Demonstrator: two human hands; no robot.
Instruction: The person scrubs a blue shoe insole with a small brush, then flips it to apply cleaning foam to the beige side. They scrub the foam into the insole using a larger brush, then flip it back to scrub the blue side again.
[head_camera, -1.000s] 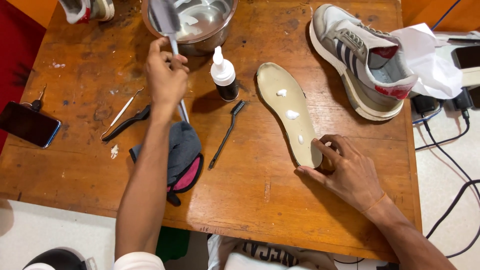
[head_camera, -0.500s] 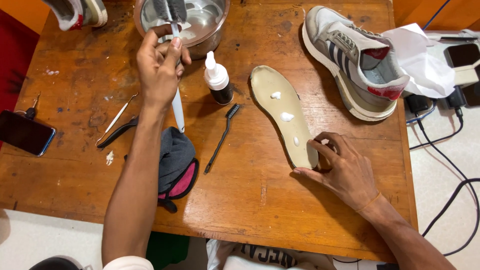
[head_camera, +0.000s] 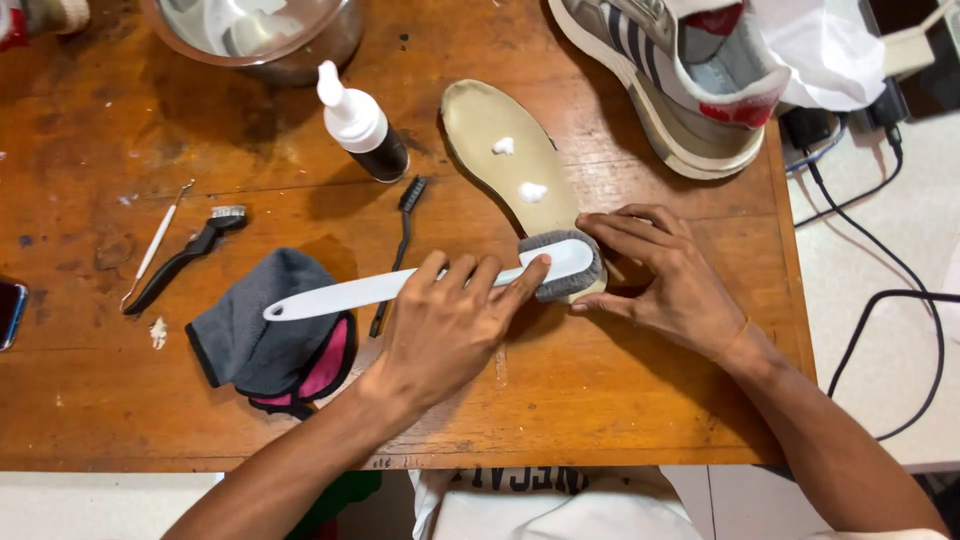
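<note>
- My left hand gripped the white brush, fingers curled over its handle, bristles pressed on the insole.
- My right hand lay spread, pinning the insole's near end to the table.
- The steel bowl held foamy water; the dropper bottle stood beside it.

You've got one head cam, looking steeply down & close on the wooden table, near edge at bottom, far side cropped at top; floor strip visible at right.
</note>
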